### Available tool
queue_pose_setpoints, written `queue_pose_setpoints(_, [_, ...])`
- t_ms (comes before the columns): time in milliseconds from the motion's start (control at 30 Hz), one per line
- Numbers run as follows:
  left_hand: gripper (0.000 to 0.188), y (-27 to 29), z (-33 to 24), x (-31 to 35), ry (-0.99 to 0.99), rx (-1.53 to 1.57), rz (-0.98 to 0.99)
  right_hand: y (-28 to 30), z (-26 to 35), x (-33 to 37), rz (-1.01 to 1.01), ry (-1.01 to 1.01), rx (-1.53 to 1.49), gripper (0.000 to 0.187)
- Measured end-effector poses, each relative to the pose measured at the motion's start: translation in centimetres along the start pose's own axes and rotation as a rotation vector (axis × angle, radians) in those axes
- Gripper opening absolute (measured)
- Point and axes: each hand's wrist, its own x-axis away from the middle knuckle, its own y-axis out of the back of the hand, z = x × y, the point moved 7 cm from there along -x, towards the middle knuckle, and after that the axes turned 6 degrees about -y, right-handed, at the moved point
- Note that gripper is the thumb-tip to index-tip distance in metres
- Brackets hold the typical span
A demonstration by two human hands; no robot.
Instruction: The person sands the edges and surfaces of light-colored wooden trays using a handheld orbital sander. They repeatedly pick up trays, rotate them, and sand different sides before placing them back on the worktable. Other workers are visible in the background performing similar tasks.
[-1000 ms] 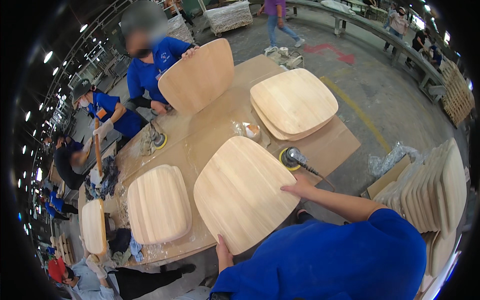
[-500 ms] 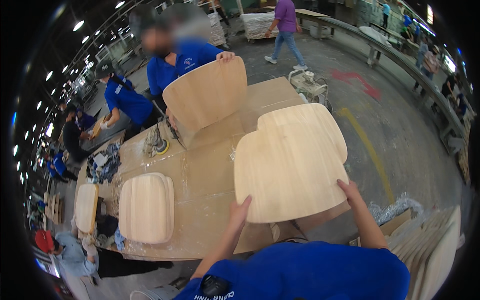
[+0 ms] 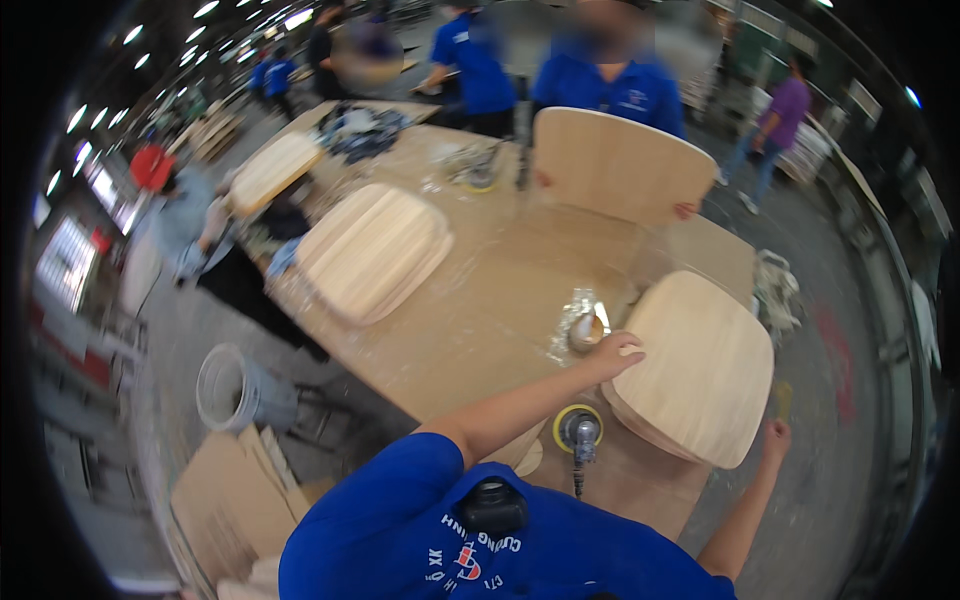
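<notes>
A stack of pale wooden chair-seat panels (image 3: 700, 370) lies on the table in front of me, rounded at the corners. My left hand (image 3: 612, 356) is at the stack's left edge, its fingers apart and reaching to the top panel without gripping it. Just off the right edge, my right hand (image 3: 777, 438) has its fingers curled in, with nothing visible in them. Between my left arm and the stack sits a round sander (image 3: 578, 428) with a yellow rim. Beyond my left hand is a small cup-like container (image 3: 588, 328).
Across the cardboard-covered table (image 3: 480, 320), a co-worker in blue holds a wooden panel (image 3: 625, 165) upright. Another panel stack (image 3: 375, 250) lies to the left, near a person in a red cap (image 3: 152, 168). A grey bucket (image 3: 228, 385) and cardboard (image 3: 225, 495) stand at lower left.
The panel I held in both hands now lies on the stack, and both hands have let go. My view has swung left, bringing the sander and bucket into sight.
</notes>
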Motion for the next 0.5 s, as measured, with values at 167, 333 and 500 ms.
queue_pose_setpoints(167, [0.03, 10.3, 0.3, 7.2, 0.223, 0.149, -0.101, -8.6, 14.4, 1.2, 0.251, 0.321, -0.27, 0.033])
queue_pose_setpoints(333, [0.029, 27.6, -1.1, 29.5, 0.463, -0.072, -0.58, -26.3, 29.2, 17.0, 0.765, 0.568, -0.32, 0.031])
queue_pose_setpoints(500, [0.026, 36.5, -13.6, 68.5, 0.729, -0.794, -1.398, -36.4, 32.4, 47.4, 1.482, 0.79, -0.03, 0.032])
